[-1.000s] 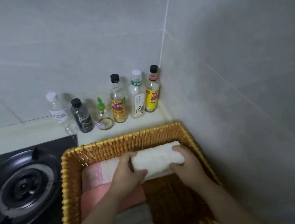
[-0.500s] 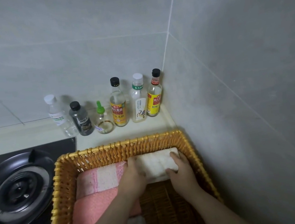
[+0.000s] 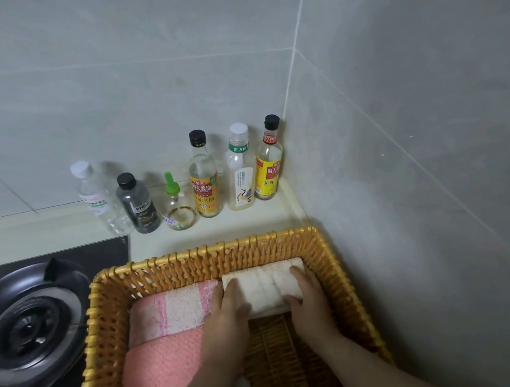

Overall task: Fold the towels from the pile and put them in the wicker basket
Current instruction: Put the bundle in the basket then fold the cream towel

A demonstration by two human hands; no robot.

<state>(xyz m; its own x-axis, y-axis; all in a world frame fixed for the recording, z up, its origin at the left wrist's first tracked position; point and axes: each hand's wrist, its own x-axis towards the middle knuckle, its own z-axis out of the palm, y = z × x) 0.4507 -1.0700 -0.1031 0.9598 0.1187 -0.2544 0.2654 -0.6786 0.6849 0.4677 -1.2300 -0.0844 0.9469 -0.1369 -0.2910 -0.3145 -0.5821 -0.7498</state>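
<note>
From the head camera: the folded white towel lies in the far right corner of the wicker basket, just beside a pink-striped towel. The left hand and right hand each curl round one end of it, thumbs at its near edge. It looks soft and light, apt to spring open, so it is best held by both ends and pressed flat.

Your basket sits at six o'clock, bottles behind at twelve, burner at nine. Inside it, a folded towel lies at one o'clock, with seemingly three towels at nine.
</note>
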